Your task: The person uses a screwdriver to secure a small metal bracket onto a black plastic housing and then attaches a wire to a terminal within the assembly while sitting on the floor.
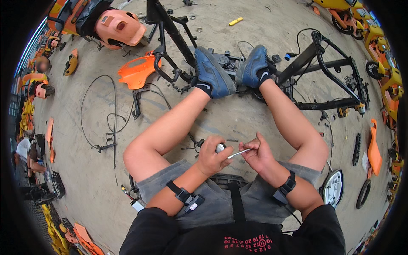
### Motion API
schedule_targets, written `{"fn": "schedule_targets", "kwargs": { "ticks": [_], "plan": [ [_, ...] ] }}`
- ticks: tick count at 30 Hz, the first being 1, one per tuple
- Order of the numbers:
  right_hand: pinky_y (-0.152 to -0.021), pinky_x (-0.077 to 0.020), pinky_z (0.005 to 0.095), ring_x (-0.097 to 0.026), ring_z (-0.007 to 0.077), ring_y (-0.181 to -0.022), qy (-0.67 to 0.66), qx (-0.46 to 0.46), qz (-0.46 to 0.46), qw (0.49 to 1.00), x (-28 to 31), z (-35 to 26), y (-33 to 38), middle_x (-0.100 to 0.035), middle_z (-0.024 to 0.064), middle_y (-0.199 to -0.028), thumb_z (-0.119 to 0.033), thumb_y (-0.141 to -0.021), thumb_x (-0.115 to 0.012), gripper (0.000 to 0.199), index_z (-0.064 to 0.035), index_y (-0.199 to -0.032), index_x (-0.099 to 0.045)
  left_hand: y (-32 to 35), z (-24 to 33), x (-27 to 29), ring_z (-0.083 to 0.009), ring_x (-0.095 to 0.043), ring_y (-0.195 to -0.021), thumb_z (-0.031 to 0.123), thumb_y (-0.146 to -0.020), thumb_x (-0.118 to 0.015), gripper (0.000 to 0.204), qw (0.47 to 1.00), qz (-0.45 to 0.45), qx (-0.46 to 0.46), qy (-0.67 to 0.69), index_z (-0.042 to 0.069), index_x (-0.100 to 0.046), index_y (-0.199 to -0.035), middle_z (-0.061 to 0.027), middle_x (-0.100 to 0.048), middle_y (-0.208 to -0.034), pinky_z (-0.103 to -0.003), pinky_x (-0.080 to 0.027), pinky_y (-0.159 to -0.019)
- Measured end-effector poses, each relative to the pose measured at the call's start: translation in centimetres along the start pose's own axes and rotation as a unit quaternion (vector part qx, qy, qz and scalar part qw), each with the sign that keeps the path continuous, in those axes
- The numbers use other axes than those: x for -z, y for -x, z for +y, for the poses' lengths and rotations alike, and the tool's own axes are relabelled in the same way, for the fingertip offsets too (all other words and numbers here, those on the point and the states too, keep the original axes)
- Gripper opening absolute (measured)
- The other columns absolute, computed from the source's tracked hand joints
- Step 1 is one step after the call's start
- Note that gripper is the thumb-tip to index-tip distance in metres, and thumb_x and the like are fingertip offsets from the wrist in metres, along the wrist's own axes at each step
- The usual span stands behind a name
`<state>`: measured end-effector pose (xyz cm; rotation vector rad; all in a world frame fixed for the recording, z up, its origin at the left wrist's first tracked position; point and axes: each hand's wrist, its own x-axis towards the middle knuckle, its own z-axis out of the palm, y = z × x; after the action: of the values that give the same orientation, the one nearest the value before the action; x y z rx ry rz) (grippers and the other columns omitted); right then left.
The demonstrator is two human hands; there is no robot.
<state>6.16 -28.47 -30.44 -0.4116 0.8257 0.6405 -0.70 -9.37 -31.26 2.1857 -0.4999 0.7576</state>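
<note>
Above my lap, my left hand [213,155] is closed around a small whitish, rounded part [219,148], mostly hidden by the fingers. A thin metal rod [239,154] runs from it toward my right hand [260,157]. My right thumb and fingers pinch the rod's far end. Whether the rod and the whitish part are one piece, I cannot tell. Past my hands, a black scooter frame [304,63] lies to the right. Between my blue shoes sits a dark mechanical assembly [227,61], with a thick black frame tube [170,34] rising at its left.
Floor items include an orange panel [138,71], a looped black cable [115,127], a yellow tool [236,21] and a white-and-black housing [334,187]. An orange scooter [121,27] stands far left. Yellow scooters [348,17] line the right. A person [26,151] sits at the left.
</note>
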Motion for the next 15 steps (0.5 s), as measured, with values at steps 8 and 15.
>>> {"fn": "schedule_targets", "kwargs": {
  "ticks": [8, 15],
  "plan": [
    [-0.078, -0.0520, 0.0383, -0.054, 0.0165, -0.069, 0.027, 0.119, -0.110, 0.986, -1.1, -5.2, -1.5, -0.048, 0.0002, -0.067, -0.041, -0.105, -0.049, 0.046, -0.0117, -0.069, -0.044, -0.8, -0.6, 1.1, -0.0317, -0.055, -0.093, 0.035, -0.102, -0.050, 0.032, 0.981, 0.111, 0.162, 0.007, 0.006, -0.064, -0.101, -0.0174, -0.053, -0.103, -0.040, -0.046, -0.079],
    [-0.059, -0.0468, 0.0312, -0.063, 0.0149, -0.077, 0.516, 0.304, 0.072, 0.798, 0.1, -5.1, -6.0, -0.060, 0.0031, -0.084, -0.035, -0.102, -0.058, 0.029, -0.0056, -0.103, -0.055, 0.5, -2.9, -0.4, -0.0099, -0.053, -0.073, 0.049, -0.106, -0.039, 0.045, 0.687, 0.138, 0.620, 0.353, 0.007, -0.057, -0.103, -0.0017, -0.051, -0.089, -0.028, -0.046, -0.064]
  ]
}}
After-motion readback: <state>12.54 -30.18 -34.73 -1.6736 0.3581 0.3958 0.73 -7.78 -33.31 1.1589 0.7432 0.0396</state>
